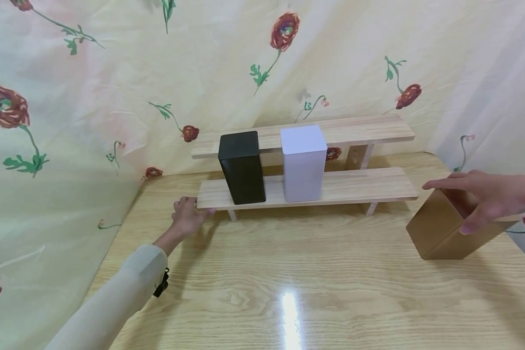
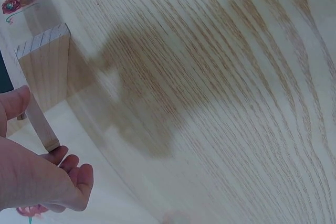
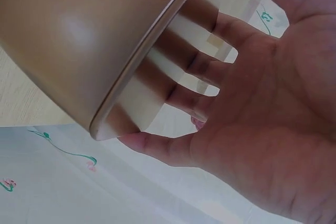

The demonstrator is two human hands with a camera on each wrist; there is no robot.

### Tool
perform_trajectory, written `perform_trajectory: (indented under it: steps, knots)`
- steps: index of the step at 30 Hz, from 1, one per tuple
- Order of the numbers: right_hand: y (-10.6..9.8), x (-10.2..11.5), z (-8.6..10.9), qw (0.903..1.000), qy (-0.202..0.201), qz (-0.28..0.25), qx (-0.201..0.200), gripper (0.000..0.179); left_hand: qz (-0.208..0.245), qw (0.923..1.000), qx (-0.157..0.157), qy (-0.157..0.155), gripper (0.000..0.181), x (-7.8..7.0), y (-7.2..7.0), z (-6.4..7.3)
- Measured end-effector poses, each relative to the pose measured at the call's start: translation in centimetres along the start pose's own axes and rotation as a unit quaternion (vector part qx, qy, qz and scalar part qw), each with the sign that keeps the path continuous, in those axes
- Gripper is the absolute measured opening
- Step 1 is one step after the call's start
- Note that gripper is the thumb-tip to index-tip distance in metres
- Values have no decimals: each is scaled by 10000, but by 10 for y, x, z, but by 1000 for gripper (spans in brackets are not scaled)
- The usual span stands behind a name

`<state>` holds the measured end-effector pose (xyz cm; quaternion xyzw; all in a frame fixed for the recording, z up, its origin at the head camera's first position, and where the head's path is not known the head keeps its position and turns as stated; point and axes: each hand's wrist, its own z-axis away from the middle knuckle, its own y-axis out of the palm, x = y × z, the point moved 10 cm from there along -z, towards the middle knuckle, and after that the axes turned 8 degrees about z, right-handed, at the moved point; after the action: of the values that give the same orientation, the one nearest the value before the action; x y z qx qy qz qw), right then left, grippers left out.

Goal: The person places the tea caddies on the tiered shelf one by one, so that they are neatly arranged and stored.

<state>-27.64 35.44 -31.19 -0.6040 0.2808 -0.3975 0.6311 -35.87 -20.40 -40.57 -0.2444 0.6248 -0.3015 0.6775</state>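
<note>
My left hand [image 1: 186, 217] grips the left end of the lower board of a two-tier wooden shelf rack [image 1: 367, 187]. In the left wrist view, the thumb lies over the board [image 2: 43, 124] and the fingers curl by its end. On the right, my right hand [image 1: 485, 194] holds a gold box-shaped canister [image 1: 446, 231] by its upper end, tilted. In the right wrist view, several fingertips touch the canister's shiny end face, which mirrors them. Whether its base touches the table cannot be told. A black canister [image 1: 242, 167] and a white canister [image 1: 305, 165] stand upright on the lower board.
The rack stands toward the back of a wood-grain table [image 1: 245, 272]. Behind it and at both sides hangs a pale flower-printed cloth [image 1: 218, 63]. The upper board [image 1: 363, 129] lies behind the two upright canisters. A bright light reflection falls on the table's front part.
</note>
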Motion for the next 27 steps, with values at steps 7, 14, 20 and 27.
perform_trajectory:
  steps: [7, 14, 20, 27]
  knots:
    - [-5, 6, -1, 9995, -7, 290, -79, 95, 66, 10000, -15, 24, 66, 0, 0, -1]
    - [-10, 13, -4, 9992, 254, 241, 173, 99, 36, 10000, 7, -46, 70, 2, 0, 0]
    - [-20, 22, -8, 9989, 306, 203, 300, 102, 17, 10000, 6, -41, 70, 2, 2, 0]
    - [-35, 37, -20, 9964, 444, 221, 695, 103, 24, 10000, 14, -26, 73, 3, 1, -1]
